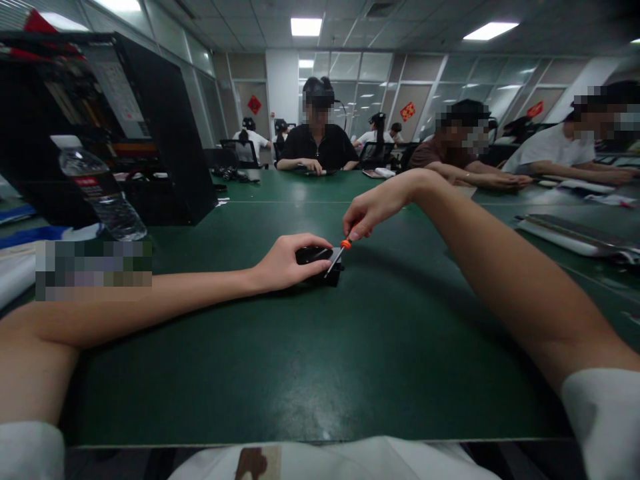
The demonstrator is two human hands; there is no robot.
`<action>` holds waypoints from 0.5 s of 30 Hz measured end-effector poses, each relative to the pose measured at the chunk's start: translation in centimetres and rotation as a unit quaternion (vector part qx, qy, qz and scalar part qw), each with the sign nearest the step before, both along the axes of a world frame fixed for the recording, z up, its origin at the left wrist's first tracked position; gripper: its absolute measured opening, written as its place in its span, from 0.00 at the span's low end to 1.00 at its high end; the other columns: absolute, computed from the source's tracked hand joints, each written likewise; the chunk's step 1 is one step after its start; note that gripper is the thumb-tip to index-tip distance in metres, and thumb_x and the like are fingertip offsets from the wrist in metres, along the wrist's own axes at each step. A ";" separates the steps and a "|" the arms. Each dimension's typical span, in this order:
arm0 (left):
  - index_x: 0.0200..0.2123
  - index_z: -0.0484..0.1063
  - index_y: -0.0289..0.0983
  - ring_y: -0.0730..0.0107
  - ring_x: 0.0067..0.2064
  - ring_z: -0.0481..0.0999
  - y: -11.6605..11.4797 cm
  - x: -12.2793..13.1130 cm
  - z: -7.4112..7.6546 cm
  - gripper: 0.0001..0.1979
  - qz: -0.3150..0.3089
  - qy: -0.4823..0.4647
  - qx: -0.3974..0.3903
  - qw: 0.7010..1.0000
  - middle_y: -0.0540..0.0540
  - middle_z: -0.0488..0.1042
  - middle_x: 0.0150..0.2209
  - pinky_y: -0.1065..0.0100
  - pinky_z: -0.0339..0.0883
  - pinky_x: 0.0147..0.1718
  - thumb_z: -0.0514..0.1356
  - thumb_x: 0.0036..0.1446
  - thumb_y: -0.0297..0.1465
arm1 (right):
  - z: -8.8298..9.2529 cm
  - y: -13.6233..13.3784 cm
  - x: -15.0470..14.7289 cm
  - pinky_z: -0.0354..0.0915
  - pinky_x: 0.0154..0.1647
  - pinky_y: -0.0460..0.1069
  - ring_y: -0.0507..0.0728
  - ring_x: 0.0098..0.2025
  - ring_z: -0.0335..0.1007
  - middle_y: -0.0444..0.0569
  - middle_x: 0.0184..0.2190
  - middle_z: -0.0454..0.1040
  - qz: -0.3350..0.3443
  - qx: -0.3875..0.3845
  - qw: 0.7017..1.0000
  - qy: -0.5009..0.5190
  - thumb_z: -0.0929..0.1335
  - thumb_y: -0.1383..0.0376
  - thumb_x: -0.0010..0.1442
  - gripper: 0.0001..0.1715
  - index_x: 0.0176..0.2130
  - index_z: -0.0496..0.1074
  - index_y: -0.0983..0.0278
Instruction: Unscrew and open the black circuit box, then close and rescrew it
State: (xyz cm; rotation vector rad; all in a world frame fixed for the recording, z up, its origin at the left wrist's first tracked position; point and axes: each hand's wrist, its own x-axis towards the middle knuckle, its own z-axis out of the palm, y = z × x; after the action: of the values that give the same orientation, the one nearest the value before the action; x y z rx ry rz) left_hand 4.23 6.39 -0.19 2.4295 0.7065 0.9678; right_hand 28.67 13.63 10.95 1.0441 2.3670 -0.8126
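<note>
My right hand [367, 212] grips a screwdriver [345, 245] by its orange and dark handle. The thin metal shaft slants down to the left, and its tip is at a small black device [315, 256] with a glossy top. Around the left side of that device is my left hand [285, 263], thumb in front and fingers behind, holding it on the green table [300, 360]. The exact spot that the tip touches is too small to make out. Most of the device's left end is hidden by my left hand.
A large open black case [165, 133] stands at the left, with a water bottle [103, 190] tilted in front of it. Cables [235, 175] lie beyond it. A person in black [320, 143] sits opposite; others sit at the right near a flat stack [575, 237].
</note>
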 end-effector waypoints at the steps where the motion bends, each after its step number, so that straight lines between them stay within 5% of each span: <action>1: 0.49 0.78 0.34 0.63 0.45 0.79 0.0 0.0 0.0 0.17 0.000 0.002 0.001 1.000 0.43 0.81 0.45 0.64 0.70 0.46 0.66 0.60 0.38 | 0.0 0.2 0.3 0.65 0.44 0.51 0.57 0.41 0.70 0.48 0.38 0.75 -0.009 -0.007 1.000 0.002 0.72 0.38 0.52 0.40 0.49 0.76 0.66; 15: 0.49 0.78 0.36 0.63 0.46 0.79 0.0 -0.2 0.1 0.17 -0.003 0.009 -0.007 1.000 0.43 0.80 0.47 0.64 0.71 0.49 0.64 0.62 0.40 | 2.1 0.4 4.5 0.63 0.46 0.52 0.58 0.41 0.69 0.45 0.35 0.75 -0.056 0.036 0.998 -0.004 0.75 0.44 0.50 0.27 0.40 0.76 0.62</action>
State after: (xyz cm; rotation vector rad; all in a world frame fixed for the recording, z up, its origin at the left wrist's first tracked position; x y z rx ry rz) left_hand 4.06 6.35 -0.06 2.4302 0.7095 0.9362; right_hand 33.21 14.07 13.07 1.2160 2.3647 -0.7650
